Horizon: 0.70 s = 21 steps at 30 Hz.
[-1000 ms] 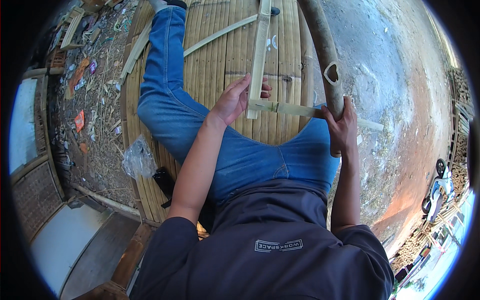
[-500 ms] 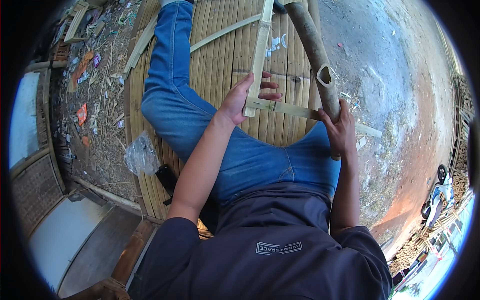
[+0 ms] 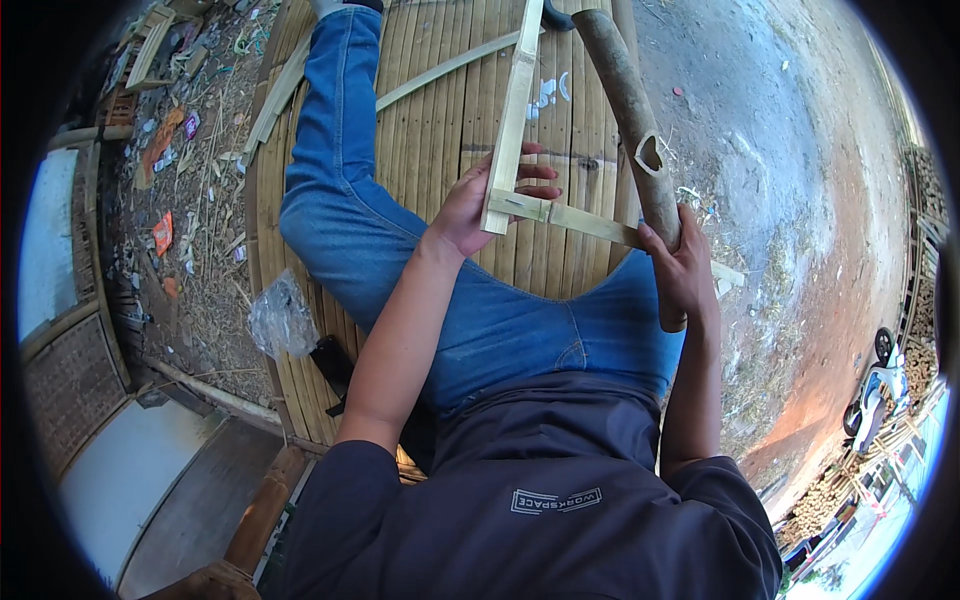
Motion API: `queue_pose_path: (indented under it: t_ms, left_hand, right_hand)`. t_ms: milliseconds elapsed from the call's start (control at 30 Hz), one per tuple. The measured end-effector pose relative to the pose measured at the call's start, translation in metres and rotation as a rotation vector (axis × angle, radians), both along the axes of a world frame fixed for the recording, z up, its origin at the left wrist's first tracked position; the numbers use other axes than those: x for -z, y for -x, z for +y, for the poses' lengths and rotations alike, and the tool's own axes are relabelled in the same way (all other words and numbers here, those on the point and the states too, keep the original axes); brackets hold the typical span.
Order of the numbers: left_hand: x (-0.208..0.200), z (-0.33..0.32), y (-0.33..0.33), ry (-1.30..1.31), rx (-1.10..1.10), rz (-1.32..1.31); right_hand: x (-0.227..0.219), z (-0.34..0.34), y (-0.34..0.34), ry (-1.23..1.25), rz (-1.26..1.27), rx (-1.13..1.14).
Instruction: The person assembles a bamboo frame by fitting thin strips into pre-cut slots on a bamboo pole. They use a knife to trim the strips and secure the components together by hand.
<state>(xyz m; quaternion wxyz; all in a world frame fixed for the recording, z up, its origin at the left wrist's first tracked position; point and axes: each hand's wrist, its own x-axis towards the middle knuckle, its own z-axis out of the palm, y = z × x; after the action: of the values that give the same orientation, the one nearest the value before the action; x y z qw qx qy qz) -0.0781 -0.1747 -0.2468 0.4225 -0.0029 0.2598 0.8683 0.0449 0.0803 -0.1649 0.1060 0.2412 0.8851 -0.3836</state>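
A long pale bamboo strip [image 3: 514,105] runs away from me, its near end against the palm of my left hand [image 3: 470,208]. The fingers reach past the strip's right side, partly hidden by it. Across its near end lies a shorter bamboo slat [image 3: 580,222], joined or pressed there; I cannot tell which. My right hand [image 3: 683,262] is closed at the slat's other end and around the lower part of a brown round bamboo pole [image 3: 620,90]. This pole has a notched hole in its side. The slat's tip [image 3: 728,273] shows beyond the hand.
I sit on a bamboo-slat platform [image 3: 425,140]. More strips [image 3: 275,105] lie at its left, near a clear plastic bag [image 3: 282,318] and a dark phone-like object [image 3: 332,365]. A dark curved object [image 3: 558,16] sits at the far end. Littered ground [image 3: 195,260] borders the left side.
The long strip's near end has shifted slightly left. Less of the slat sticks out beyond my right hand. The pole has slid a little toward me.
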Motion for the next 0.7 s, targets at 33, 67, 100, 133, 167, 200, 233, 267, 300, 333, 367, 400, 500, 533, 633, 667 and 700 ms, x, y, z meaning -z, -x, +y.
queue_pose_path:
  t_ms: [33, 67, 100, 133, 167, 200, 233, 267, 300, 333, 367, 400, 500, 533, 633, 667, 700]
  left_hand:
    - [0.001, 0.002, 0.000, 0.073, -0.002, 0.079]
    - [0.001, 0.002, 0.000, 0.148, -0.005, 0.158]
    - [0.005, 0.002, 0.001, 0.198, -0.039, 0.190]
    - [0.010, 0.002, 0.002, 0.248, -0.072, 0.223]
    - [0.012, 0.003, 0.003, 0.297, -0.105, 0.253]
    - [0.013, 0.004, 0.003, 0.344, -0.135, 0.301]
    - [0.015, 0.004, 0.003, 0.391, -0.165, 0.349]
    - [0.013, 0.006, 0.003, 0.437, -0.193, 0.397]
    - [0.011, 0.008, 0.002, 0.454, -0.236, 0.419]
    - [0.009, 0.010, 0.000, 0.472, -0.279, 0.441]
    - [0.005, 0.011, -0.001, 0.489, -0.323, 0.465]
    - [0.005, 0.012, -0.003, 0.496, -0.299, 0.557]
    - [0.004, 0.013, -0.006, 0.616, -0.235, 0.871]
    - [0.003, 0.013, -0.006, 0.725, -0.221, 1.000]
    - [-0.001, 0.015, -0.008, 0.911, -0.193, 1.114]
    - [-0.003, 0.015, -0.009, 0.951, -0.187, 1.105]
    - [-0.003, 0.015, -0.009, 0.958, -0.195, 1.128]
  right_hand:
    - [0.002, 0.001, -0.001, 0.009, 0.009, 0.003]
    - [0.004, 0.003, -0.001, 0.014, 0.018, 0.003]
    - [0.006, 0.005, -0.002, 0.018, 0.028, 0.003]
    - [0.008, 0.006, -0.003, 0.023, 0.037, 0.004]
    - [0.008, 0.007, -0.003, 0.015, 0.026, 0.006]
    - [0.009, 0.008, -0.004, 0.008, 0.015, 0.008]
    - [0.009, 0.008, -0.004, 0.000, 0.005, 0.010]
    - [0.007, 0.007, -0.005, -0.012, 0.003, 0.011]
    - [0.004, 0.005, -0.005, -0.024, 0.001, 0.012]
    - [0.002, 0.005, -0.006, -0.036, -0.001, 0.013]
    - [0.004, 0.006, -0.007, -0.036, 0.001, 0.009]
    - [0.009, 0.009, -0.009, -0.035, 0.003, 0.005]
    - [0.009, 0.011, -0.007, -0.031, -0.016, -0.013]
    - [0.008, 0.011, -0.007, -0.029, -0.026, -0.020]
    - [0.009, 0.010, -0.008, -0.018, 0.008, -0.012]
    - [0.010, 0.010, -0.009, -0.019, -0.004, -0.009]
    - [0.010, 0.011, -0.009, -0.020, -0.017, -0.007]
